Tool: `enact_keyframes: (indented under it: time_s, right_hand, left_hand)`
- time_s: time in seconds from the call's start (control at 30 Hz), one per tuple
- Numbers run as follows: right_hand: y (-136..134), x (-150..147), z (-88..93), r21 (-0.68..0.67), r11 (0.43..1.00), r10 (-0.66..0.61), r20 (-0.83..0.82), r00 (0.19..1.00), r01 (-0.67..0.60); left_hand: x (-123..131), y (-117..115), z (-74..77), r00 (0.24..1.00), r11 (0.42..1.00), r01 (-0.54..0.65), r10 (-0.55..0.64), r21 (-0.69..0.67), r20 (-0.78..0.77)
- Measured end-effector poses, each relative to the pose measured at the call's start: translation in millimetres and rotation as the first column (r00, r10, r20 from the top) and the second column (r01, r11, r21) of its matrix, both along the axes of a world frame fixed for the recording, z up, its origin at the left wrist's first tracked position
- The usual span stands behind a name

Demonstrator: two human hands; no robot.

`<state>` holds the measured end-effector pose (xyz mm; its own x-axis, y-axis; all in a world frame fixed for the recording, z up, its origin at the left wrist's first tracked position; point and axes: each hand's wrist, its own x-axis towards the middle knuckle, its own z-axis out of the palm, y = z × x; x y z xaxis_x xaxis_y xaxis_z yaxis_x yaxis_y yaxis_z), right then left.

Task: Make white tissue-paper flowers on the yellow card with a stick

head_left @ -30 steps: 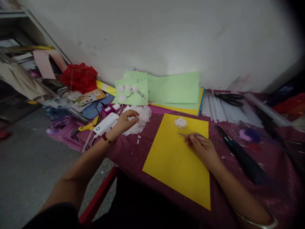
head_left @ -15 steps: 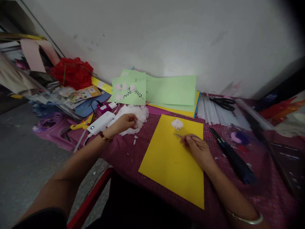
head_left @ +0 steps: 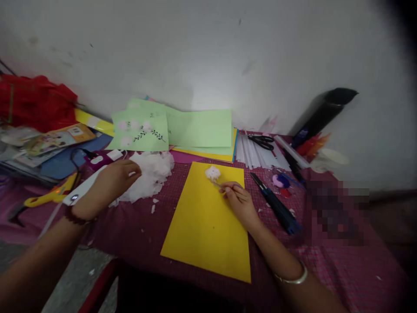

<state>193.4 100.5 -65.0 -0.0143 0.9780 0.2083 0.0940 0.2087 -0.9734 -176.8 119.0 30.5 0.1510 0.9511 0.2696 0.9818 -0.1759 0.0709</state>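
My right hand [head_left: 239,202] is closed in a pinch on a thin pale tool [head_left: 216,184]; its exact kind is too blurred to tell. The tool's tip is at the lower edge of a small pinkish-white ruffled paper flower [head_left: 213,173]. This flower lies near the top of a yellow sheet of paper [head_left: 205,230], with my right wrist over the sheet's right edge. My left hand [head_left: 112,182] hovers at the left of a heap of white tissue pieces [head_left: 150,174], fingers loosely curled with a gap at the thumb. Nothing shows between those fingers.
A green card with flowers and black leaf sprigs [head_left: 140,134] leans at the back. To the right lie a utility knife [head_left: 276,208], black scissors [head_left: 261,141] and white strips [head_left: 247,152]. Leftward are a white power bank [head_left: 83,189] and a yellow glue gun [head_left: 52,198].
The view has swung right, so things appear further left. My left hand has shifted left from over the tissue heap and its pinch has loosened. The tool's tip has come closer to the flower.
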Motion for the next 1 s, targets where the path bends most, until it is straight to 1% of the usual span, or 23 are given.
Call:
enact_keyframes:
  time_s: [0.07, 0.1, 0.17, 0.2, 0.23, 0.27, 0.33, 0.4, 0.5, 0.6, 0.7, 0.83, 0.9, 1.0]
  right_hand:
    - [2.1, 0.9, -3.1, 0.014, 1.000, 0.004, 0.019, 1.000, -0.004]
    - [3.2, 1.3, -4.4, 0.018, 1.000, 0.002, 0.031, 1.000, -0.003]
    - [5.5, 2.0, -6.2, 0.021, 1.000, -0.011, 0.069, 0.998, 0.010]
    - [6.4, 2.2, -6.6, 0.024, 1.000, -0.021, 0.093, 0.995, 0.019]
    - [7.2, 2.3, -6.7, 0.028, 0.999, -0.031, 0.117, 0.993, 0.027]
    - [7.7, 2.4, -6.3, 0.034, 0.999, -0.038, 0.137, 0.990, 0.034]
    - [8.3, 2.4, -4.7, 0.042, 0.998, -0.042, 0.161, 0.986, 0.036]
    - [8.4, 2.1, -2.2, 0.041, 0.999, -0.039, 0.169, 0.985, 0.033]
    - [8.7, 1.3, 1.0, 0.025, 0.999, -0.038, 0.148, 0.988, 0.034]
    - [9.4, 0.5, 2.2, 0.003, 0.998, -0.057, 0.123, 0.991, 0.057]
    - [9.5, -0.1, 2.7, -0.009, 0.998, -0.063, 0.117, 0.991, 0.064]
    - [6.7, 0.8, 5.5, -0.006, 0.996, -0.085, 0.086, 0.993, 0.085]
    - [4.8, 2.3, 7.3, -0.003, 0.990, -0.137, 0.062, 0.989, 0.138]
    - [3.3, 3.9, 8.4, -0.028, 0.977, -0.209, 0.000, 0.978, 0.209]
  left_hand:
    - [1.5, 6.4, 0.3, 0.983, 0.983, 0.168, -0.160, 0.080, -0.094]
    - [3.9, 8.7, 1.8, 0.971, 0.968, 0.216, -0.198, 0.131, -0.137]
    - [10.7, 11.5, 6.4, 0.969, 0.947, 0.222, -0.188, 0.232, -0.162]
    - [14.3, 12.2, 8.5, 0.969, 0.946, 0.219, -0.183, 0.241, -0.165]
    - [17.5, 12.7, 10.0, 0.970, 0.953, 0.213, -0.180, 0.214, -0.162]
    - [19.8, 13.0, 10.4, 0.973, 0.968, 0.196, -0.173, 0.155, -0.154]
    - [21.3, 13.0, 7.6, 0.983, 0.990, 0.142, -0.144, -0.025, -0.116]
    - [19.1, 11.7, 1.4, 0.993, 0.982, 0.084, -0.097, -0.170, -0.067]
    - [13.3, 6.3, -7.6, 0.999, 0.968, -0.022, 0.016, -0.251, -0.029]
    - [8.7, -1.5, -11.2, 0.993, 0.951, -0.107, 0.114, -0.291, 0.005]
    - [4.9, -7.9, -10.2, 0.985, 0.947, -0.140, 0.163, -0.288, 0.056]
    - [-4.9, -13.4, -8.1, 0.975, 0.934, -0.205, 0.222, -0.293, 0.025]
    - [-14.0, -15.7, -9.8, 0.978, 0.940, -0.203, 0.210, -0.273, -0.004]
    - [-29.6, -16.7, -15.0, 0.996, 0.979, -0.093, 0.090, -0.181, -0.022]
